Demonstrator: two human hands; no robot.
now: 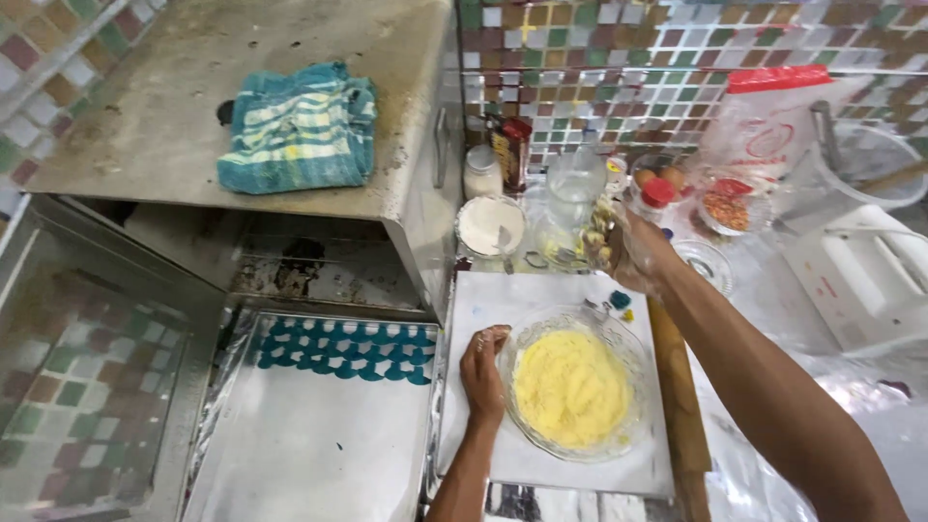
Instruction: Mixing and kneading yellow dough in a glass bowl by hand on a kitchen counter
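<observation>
Head view shows the left hand (pixel 482 372) pressed against the rim of a glass bowl (pixel 619 340) of yellow dough (pixel 572 387), fingers curled on its edge, steadying it on a white board (pixel 503 309) on the counter (pixel 851 387). The right hand (pixel 628 249) is raised above the board, its grip loosely open and smeared with dough. Sticky fingers could knock the nearby glass jar (pixel 574 198) or drop dough onto the board. Motion blur hides exactly what clings to the right fingers; the board's lower edge is cut off.
</observation>
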